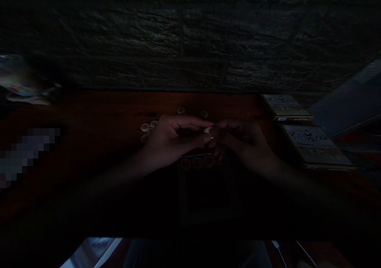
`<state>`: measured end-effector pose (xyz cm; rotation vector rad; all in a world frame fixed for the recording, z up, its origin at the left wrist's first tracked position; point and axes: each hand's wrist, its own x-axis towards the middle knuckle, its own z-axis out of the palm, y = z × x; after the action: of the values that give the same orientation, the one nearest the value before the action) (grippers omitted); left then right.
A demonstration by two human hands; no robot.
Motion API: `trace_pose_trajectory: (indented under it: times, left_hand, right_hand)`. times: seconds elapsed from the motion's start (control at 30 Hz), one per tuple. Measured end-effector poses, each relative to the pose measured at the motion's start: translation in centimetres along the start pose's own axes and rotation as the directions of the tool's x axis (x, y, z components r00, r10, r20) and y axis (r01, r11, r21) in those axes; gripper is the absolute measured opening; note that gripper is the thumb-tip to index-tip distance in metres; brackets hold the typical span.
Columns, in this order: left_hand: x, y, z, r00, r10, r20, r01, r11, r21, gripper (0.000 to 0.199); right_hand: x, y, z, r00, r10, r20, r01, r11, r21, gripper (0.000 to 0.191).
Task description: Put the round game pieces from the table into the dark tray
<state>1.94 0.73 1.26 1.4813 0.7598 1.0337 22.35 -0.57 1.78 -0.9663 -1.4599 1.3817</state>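
1. Setting: dim room, rough stone-textured wall (190,33) behind a reddish wooden table (98,113).
2. Small pale disc (208,130), pinched between both hands above the table centre; judged a sorting or stacking step, calling for a fine fingertip grip.
3. Left hand (172,139) and right hand (241,141): fingers narrowed, tips meeting on the disc.
4. Round, flat, marked pieces (149,126) lie scattered nearby; a row (196,162) sits below the hands.
5. Two flat printed boxes (297,121) lie at right.

The table (104,113) looks like dark reddish wood with a smooth, slightly glossy finish. The wall (190,33) behind is rough, matt stone or brick. The round discs (145,127) seem pale, smooth wood. The 2 boards (312,143) look matt, like printed paper.
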Motion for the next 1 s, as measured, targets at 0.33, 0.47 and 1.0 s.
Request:
trace_pose_trajectory:
  times: [0.33,0.47,1.0]
  left_hand:
    - [0.1,0.6,0.0,0.996,-0.061,-0.062,0.061,0.998,0.004,0.018]
    - [0.0,0.5,-0.1,0.996,-0.074,-0.048,0.076,0.996,0.036,0.019]
    - [0.1,0.2,0.1,0.999,0.045,0.025,-0.046,0.998,0.051,0.024]
  right_hand:
    - [0.0,1.1,-0.3,0.999,-0.021,0.041,0.022,1.0,-0.001,0.033]
    - [0.0,1.2,-0.1,0.999,-0.023,0.025,0.022,0.999,0.028,0.034]
    - [0.1,0.6,-0.2,1.0,-0.004,0.001,0.004,0.995,0.102,0.034]
